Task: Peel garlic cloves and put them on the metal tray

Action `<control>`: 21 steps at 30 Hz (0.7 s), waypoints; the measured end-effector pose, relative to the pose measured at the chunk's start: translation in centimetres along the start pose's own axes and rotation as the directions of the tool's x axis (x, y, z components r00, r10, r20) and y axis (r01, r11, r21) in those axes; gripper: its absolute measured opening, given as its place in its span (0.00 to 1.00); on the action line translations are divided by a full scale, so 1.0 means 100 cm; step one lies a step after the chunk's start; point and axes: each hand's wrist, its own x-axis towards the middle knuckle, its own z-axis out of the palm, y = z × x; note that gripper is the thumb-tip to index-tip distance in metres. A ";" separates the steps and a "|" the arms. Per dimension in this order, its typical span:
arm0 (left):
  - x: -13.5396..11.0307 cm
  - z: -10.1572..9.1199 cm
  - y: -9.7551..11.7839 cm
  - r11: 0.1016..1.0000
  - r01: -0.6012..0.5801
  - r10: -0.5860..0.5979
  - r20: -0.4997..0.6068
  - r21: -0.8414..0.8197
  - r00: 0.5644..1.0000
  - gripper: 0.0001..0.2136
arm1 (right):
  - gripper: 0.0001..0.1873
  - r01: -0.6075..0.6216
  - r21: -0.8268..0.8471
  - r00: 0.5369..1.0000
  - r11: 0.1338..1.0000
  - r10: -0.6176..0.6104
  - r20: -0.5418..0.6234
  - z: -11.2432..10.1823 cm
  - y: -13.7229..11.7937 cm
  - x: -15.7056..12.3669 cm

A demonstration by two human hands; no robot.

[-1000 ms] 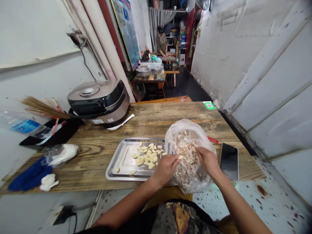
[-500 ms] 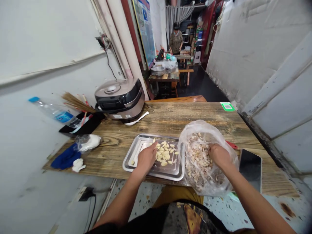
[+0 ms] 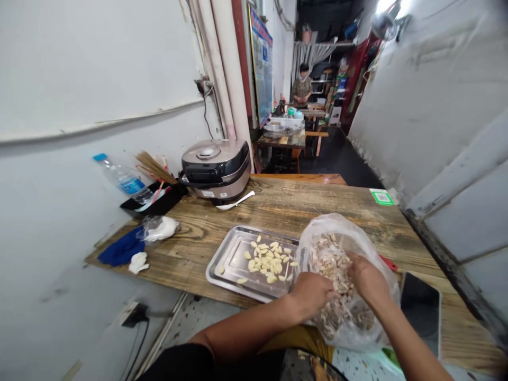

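Peeled garlic cloves lie scattered on a shallow metal tray. Beside it on the right, a clear plastic bag stands open, full of garlic skins and bits. My left hand is over the bag's near left side, fingers pressed together and pointing right. My right hand reaches into the bag from the right with curled fingers. Both sets of fingertips are close to each other above the skins. What they hold, if anything, is too small or hidden to make out.
A rice cooker and white spoon sit behind the tray. Leftward are a bottle, a blue cloth and a bagged white item. A phone-like dark slab lies right. Another person stands far back.
My left hand has moved right, from above the tray to the bag near my right hand. My right hand stays at the bag. The camera view has shifted.
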 end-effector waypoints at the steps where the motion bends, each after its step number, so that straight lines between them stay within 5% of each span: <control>1: 0.004 0.001 0.002 0.998 -0.037 0.037 0.004 0.043 0.999 0.07 | 0.15 0.014 0.089 0.999 0.996 -0.009 -0.049 0.000 0.000 -0.004; 5: 0.013 -0.005 0.010 0.970 -0.223 0.227 -0.023 0.096 0.974 0.13 | 0.12 -0.011 0.513 0.989 0.858 0.084 -0.118 0.003 -0.004 -0.020; 8: 0.014 -0.007 0.012 0.979 -0.192 0.198 -0.118 0.062 0.973 0.13 | 0.19 -0.121 0.882 0.976 0.455 0.217 0.022 -0.001 -0.013 -0.036; 10: 0.013 -0.004 0.013 0.988 -0.156 0.154 -0.172 0.001 0.973 0.11 | 0.22 -0.149 0.978 0.969 0.143 0.220 0.115 -0.007 -0.020 -0.045; 12: 0.013 0.000 0.014 0.987 -0.147 0.130 -0.198 -0.071 0.971 0.15 | 0.24 -0.144 0.989 0.964 -0.041 0.219 0.150 -0.012 -0.024 -0.052; 15: 0.014 0.005 0.017 0.979 -0.135 0.099 -0.223 -0.152 0.970 0.16 | 0.25 -0.148 0.986 0.958 -0.082 0.236 0.164 -0.013 -0.025 -0.058; 21: 0.018 0.013 0.022 0.979 -0.065 0.011 -0.267 -0.192 0.964 0.09 | 0.23 -0.136 0.986 0.957 0.099 0.269 0.106 -0.004 -0.028 -0.063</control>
